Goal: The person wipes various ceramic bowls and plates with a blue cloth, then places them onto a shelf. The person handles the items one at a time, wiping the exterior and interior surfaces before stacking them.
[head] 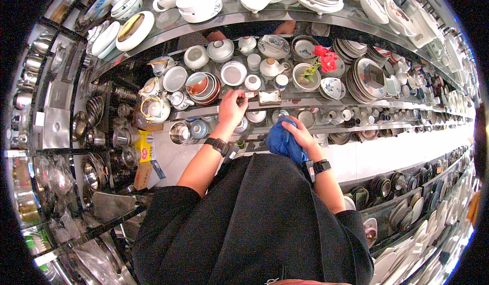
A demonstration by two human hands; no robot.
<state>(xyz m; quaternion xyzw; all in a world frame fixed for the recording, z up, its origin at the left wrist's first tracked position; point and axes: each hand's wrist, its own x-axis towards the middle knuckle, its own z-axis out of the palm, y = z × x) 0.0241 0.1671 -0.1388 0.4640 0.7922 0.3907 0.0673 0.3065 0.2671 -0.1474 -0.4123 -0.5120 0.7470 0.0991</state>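
Note:
My left hand [233,107] reaches over the front edge of a glass shelf [214,111]. Between its fingertips is a small brown-and-white piece [250,94], too small to name more exactly. Just right of that piece lies a little rectangular dish [270,97] with a brown rim and a white inside. A bunched blue cloth [284,140] is gripped in my right hand [298,132], lower and nearer my body. Behind my left hand stand nested brown and grey bowls [202,88], a round white bowl [233,73] and a small white jar [252,82].
Red artificial flowers [325,59] rise from a pot [306,77]. Stacked plates [366,80] and a teapot [156,108] share this shelf. Overhead, an upper shelf [229,23] carries white porcelain. Metalware racks [57,120] stand left; another dish rack [405,197] stands right behind me.

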